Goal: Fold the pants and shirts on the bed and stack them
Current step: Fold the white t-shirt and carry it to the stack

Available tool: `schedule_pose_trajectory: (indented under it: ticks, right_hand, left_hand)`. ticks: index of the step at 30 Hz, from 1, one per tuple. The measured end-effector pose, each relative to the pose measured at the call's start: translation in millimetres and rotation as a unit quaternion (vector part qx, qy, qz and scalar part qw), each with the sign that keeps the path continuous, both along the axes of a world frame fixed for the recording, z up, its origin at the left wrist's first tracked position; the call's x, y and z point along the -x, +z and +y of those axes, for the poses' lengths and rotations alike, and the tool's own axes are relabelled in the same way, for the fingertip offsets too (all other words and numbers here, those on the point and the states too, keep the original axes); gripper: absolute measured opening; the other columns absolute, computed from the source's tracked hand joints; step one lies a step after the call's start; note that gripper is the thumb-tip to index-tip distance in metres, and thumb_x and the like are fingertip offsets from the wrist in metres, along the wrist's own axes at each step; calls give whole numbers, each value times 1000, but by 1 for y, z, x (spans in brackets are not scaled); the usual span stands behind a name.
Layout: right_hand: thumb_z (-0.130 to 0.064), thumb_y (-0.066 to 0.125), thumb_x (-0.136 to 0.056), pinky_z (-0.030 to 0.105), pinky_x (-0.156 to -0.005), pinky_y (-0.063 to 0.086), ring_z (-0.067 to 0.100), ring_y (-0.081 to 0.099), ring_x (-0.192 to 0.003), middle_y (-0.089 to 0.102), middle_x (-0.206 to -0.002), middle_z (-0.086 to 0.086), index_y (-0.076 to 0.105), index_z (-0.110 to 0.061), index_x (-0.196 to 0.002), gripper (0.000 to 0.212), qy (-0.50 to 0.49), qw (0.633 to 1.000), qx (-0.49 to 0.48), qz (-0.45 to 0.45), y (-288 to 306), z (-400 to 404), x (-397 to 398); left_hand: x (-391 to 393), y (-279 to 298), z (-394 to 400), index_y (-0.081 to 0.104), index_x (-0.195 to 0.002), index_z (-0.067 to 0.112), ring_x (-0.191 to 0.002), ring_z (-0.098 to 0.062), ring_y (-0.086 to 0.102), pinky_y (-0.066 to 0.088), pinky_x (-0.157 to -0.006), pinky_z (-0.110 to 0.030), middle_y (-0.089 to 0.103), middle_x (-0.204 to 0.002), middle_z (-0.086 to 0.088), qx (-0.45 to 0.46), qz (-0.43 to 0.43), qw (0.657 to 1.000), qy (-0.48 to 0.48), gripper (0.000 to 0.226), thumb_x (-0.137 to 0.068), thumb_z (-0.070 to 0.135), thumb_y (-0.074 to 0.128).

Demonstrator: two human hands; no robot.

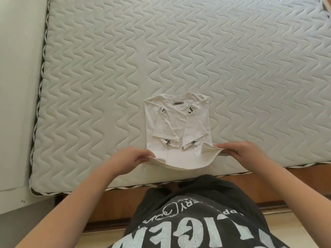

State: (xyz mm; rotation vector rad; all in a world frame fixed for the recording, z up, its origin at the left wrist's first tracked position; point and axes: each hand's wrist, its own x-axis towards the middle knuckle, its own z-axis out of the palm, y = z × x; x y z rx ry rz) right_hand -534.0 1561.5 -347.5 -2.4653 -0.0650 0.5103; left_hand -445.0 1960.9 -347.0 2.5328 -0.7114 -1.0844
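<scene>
Pinching the near hem of a white shirt [176, 122], a person stands at the foot of a quilted mattress [232, 59]. The left hand [131, 158] grips the hem's left corner, the right hand [238, 149] its right, thumbs on top, lifting the edge just clear of the mattress. The shirt lies near the mattress's foot edge, collar pointing away, sides and sleeves already turned inward, which leaves a narrow strip apparently ready to fold toward the collar. No pants or stack are visible on the mattress.

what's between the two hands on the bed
In the head view, the white shirt's lifted bottom hem spans from left hand to right hand; nothing else.
</scene>
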Motion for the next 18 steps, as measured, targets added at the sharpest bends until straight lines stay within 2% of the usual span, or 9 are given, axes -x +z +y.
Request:
schedule_pose_trajectory:
  ticks: [2,3,7,11,13,15,16,18]
  right_hand:
    - [-18,64,-94,8,-75,43,9,66,-90,74,-106,-12,70,-38,-117,31,14,1000,-10,4,-5,-5,-23]
    - [-19,63,-94,5,-74,41,6,65,-89,73,-106,-13,70,-39,-117,31,20,1000,-14,11,-8,-8,-35]
    - [-22,60,-95,15,-79,44,8,65,-94,72,-109,-12,71,-36,-115,26,41,997,-33,52,-22,-16,-82]
    - [-20,61,-95,2,-80,37,4,62,-97,69,-107,-20,73,-31,-111,23,56,996,-38,54,-44,-21,-129]
    - [-24,60,-96,8,-81,39,7,62,-98,71,-106,-18,72,-36,-110,22,31,996,-32,82,-61,-25,-153]
    - [-26,59,-97,19,-85,44,7,62,-97,72,-103,-16,69,-46,-105,24,5,993,-38,115,-82,-27,-178]
    - [-26,58,-97,18,-86,45,5,62,-98,72,-102,-18,66,-52,-101,28,-4,991,-43,126,-93,-29,-190]
    - [-25,58,-97,6,-83,41,-6,59,-95,68,-100,-28,61,-61,-94,37,-23,990,-49,133,-113,-30,-213]
  left_hand:
    - [-19,-3,-11,63,-121,38,-93,-8,54,38,-75,-25,64,-101,15,-5,12,1000,6,25,-103,31,47]
    - [-30,-5,-15,63,-120,39,-92,-7,52,37,-75,-25,61,-100,16,-15,19,1000,4,25,-103,30,46]
    - [-78,-18,-28,63,-116,38,-97,-14,57,42,-76,-26,66,-106,8,-42,29,998,-22,24,-102,28,47]
    - [-130,-40,-36,60,-121,39,-104,-16,58,47,-87,-34,66,-114,8,-60,37,996,-50,27,-102,27,46]
    - [-157,-54,-40,58,-122,43,-97,-15,57,47,-82,-34,65,-108,10,-72,60,994,-57,31,-101,24,44]
    - [-185,-71,-45,57,-125,42,-91,-15,56,45,-77,-31,62,-97,12,-89,72,991,-65,35,-100,22,44]
    - [-199,-80,-48,57,-126,42,-90,-16,56,45,-77,-31,61,-94,13,-95,75,990,-65,37,-99,21,44]
    - [-224,-101,-54,56,-128,42,-90,-15,55,43,-74,-30,57,-93,15,-104,74,990,-64,41,-98,18,43]
